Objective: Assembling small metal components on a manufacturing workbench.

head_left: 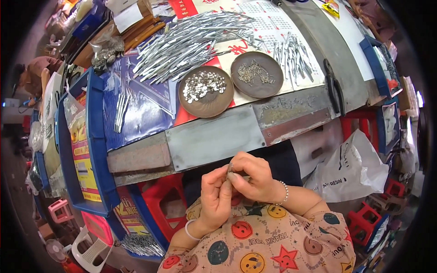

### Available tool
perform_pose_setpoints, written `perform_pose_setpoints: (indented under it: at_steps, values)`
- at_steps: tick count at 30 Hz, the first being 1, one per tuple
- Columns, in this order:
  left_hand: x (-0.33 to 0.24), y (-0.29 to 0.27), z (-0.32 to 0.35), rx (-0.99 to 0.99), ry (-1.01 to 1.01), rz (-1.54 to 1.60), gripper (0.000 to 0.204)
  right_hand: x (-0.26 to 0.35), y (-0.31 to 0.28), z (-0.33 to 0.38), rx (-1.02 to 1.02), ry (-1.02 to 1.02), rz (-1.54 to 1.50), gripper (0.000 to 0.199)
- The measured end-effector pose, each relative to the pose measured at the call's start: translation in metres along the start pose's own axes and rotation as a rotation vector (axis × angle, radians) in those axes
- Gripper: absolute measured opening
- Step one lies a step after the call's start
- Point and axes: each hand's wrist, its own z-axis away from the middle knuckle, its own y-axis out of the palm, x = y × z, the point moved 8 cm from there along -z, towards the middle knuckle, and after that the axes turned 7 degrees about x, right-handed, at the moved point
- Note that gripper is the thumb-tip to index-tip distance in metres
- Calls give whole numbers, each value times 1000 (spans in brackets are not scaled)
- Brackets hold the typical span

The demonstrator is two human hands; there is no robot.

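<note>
My left hand (215,196) and my right hand (255,176) meet in front of my chest, just off the bench's near edge. Their fingertips pinch a small metal piece (231,168), mostly hidden by the fingers, so its exact kind does not show. On the bench ahead, a round brown dish (206,112) holds many small shiny metal discs (203,85). Touching it on the right, a second brown dish (256,93) contains thin pin-like metal bits (255,73). Beyond them lies a large heap of slim silvery metal strips (182,45).
More strips (293,57) lie at right, near black-handled pliers (334,88). A bare metal plate (214,139) covers the bench's near edge. Blue trays (93,136) stand left and right. A white plastic bag (348,170) and red stools (164,200) are below the bench.
</note>
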Motion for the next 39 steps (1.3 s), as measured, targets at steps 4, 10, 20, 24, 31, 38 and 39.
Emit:
perform_pose_setpoints:
  at_steps: [4,10,20,24,31,38,39]
  values:
    - [5,10,2,-10,7,-8,26,12,-10,0,-68,-192,205,15]
    - [7,12,5,-79,44,116,23,2,-8,1,-33,-12,50,16]
    - [10,0,12,-113,107,41,21,19,-1,0,-73,-181,329,16]
    - [8,-2,10,-157,116,44,20,10,4,-1,-65,-58,238,13]
    - [-41,-87,-32,-184,-93,-312,21,-10,-8,0,173,292,-145,24]
    - [-86,-192,-109,-269,72,-1340,11,-6,-4,0,229,165,81,15]
    - [-83,-204,-112,-270,83,-1348,11,-3,-4,-1,247,153,102,15]
